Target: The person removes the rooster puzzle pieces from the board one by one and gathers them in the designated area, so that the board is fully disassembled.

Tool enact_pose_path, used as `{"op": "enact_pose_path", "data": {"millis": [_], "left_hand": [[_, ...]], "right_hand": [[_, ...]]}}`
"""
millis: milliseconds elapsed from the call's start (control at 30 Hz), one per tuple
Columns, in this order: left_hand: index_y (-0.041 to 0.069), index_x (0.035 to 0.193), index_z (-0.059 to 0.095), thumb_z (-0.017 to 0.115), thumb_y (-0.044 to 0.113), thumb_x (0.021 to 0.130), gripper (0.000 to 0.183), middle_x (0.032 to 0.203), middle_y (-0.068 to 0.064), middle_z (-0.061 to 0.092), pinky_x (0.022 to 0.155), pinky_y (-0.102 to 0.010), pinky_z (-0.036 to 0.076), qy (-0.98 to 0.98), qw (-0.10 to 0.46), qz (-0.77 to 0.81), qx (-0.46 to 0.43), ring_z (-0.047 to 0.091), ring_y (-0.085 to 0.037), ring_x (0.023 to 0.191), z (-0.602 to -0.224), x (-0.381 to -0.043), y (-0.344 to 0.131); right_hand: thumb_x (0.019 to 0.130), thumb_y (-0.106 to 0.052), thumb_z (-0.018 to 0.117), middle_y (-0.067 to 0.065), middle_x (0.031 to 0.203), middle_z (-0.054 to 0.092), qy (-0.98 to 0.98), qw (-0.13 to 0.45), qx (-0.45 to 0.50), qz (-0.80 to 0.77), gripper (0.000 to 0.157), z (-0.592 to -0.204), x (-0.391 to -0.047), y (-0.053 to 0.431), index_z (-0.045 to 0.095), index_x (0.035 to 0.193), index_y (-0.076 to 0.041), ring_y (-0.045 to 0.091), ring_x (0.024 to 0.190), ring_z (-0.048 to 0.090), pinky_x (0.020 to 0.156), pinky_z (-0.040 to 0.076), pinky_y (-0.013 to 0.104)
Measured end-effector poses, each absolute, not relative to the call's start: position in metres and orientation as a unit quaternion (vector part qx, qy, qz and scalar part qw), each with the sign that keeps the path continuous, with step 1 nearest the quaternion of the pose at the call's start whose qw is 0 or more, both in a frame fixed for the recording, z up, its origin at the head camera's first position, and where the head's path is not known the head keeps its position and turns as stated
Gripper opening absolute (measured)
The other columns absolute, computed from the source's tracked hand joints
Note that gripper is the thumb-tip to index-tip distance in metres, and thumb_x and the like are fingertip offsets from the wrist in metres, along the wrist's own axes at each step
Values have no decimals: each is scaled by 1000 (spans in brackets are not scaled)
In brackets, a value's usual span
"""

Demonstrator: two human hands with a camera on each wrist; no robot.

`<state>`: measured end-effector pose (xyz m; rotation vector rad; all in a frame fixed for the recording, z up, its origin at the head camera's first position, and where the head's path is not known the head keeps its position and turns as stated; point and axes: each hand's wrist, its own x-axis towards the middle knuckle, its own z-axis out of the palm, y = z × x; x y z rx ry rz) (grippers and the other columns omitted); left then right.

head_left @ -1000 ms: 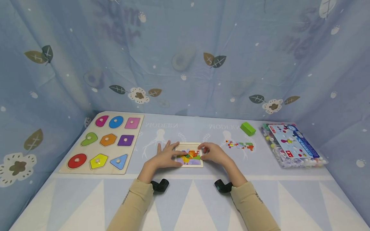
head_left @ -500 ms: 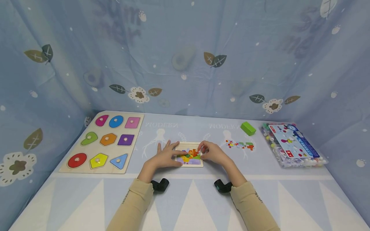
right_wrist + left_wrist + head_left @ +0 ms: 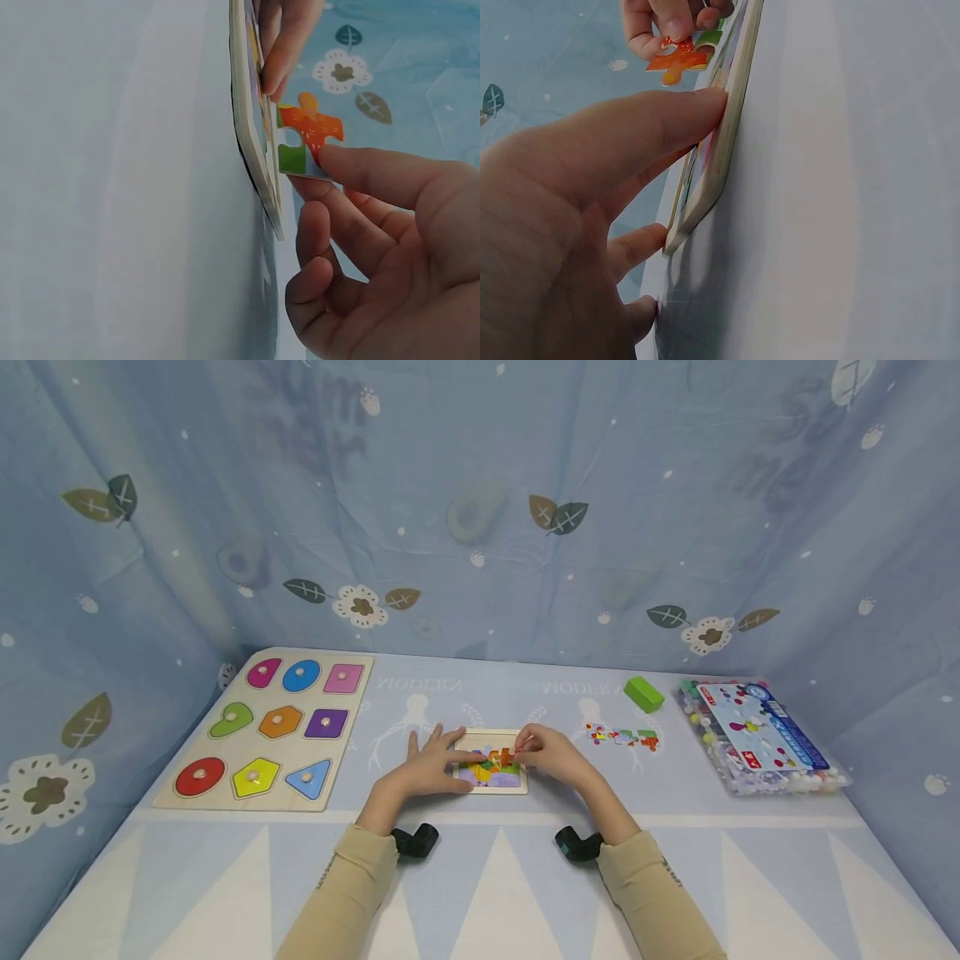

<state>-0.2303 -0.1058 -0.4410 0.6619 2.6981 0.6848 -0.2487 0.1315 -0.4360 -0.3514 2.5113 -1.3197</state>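
Note:
A small wooden jigsaw tray [image 3: 489, 791] lies mid-table, with colourful pieces fitted in its lower part and bare wood along its far side. My left hand [image 3: 423, 771] rests at its left end with the fingers spread. The left thumb [image 3: 697, 112] presses on the near rim, and the index finger reaches over the picture. Between thumb and index finger, my right hand [image 3: 557, 756] pinches an orange jigsaw piece [image 3: 311, 129] with green and blue at one side. This piece is held tilted over the tray's right part, its knob pointing towards the left hand.
Several loose jigsaw pieces [image 3: 622, 737] lie in a row right of the tray. Behind them is a green block [image 3: 643, 694]. A clear bead box [image 3: 761, 739] stands far right, and a wooden shape board [image 3: 288, 752] with knobbed pieces lies left. Curtains hang behind the table.
My right fingers have turned the orange jigsaw piece and brought it slightly left, so more of it shows over the tray. The left hand stays in place.

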Motion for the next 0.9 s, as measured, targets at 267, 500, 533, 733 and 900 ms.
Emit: {"op": "enact_pose_path", "data": {"millis": [267, 500, 533, 733, 900], "left_hand": [[29, 128, 57, 66, 38, 81, 48, 152, -11, 20, 100, -64, -16, 929, 140, 248, 237, -3, -42, 139, -441, -228, -106], [29, 128, 57, 66, 37, 81, 48, 153, -10, 19, 101, -64, -16, 929, 141, 251, 234, -4, -40, 139, -439, -228, -107], [28, 128, 57, 66, 37, 81, 48, 153, -11, 19, 101, -64, -16, 928, 141, 252, 234, -4, -41, 139, -439, -228, -107], [26, 128, 57, 66, 37, 82, 49, 152, -12, 21, 100, -66, -13, 929, 138, 245, 240, 0, -43, 138, -438, -228, -107], [27, 128, 57, 66, 38, 81, 49, 152, -11, 21, 101, -66, -13, 930, 134, 243, 242, 1, -43, 138, -438, -228, -107]], "right_hand": [[84, -12, 65, 3, 79, 61, 860, 130, -85, -486, 15, -431, -248, 144, 56, 95, -6, 20, 70, 52, 57, 40, 29], [86, -11, 63, 4, 81, 59, 866, 111, -60, -483, 15, -424, -248, 162, 54, 97, -5, 23, 76, 52, 63, 41, 31], [86, -10, 63, 5, 81, 58, 868, 108, -54, -481, 15, -423, -248, 166, 54, 97, -5, 23, 76, 52, 64, 41, 31], [88, -8, 60, 6, 83, 56, 866, 93, -47, -490, 16, -425, -244, 189, 53, 100, -1, 21, 74, 53, 62, 43, 31], [92, -11, 56, 7, 87, 59, 861, 98, -36, -497, 20, -424, -242, 207, 51, 106, 1, 21, 80, 59, 66, 47, 32]]}}
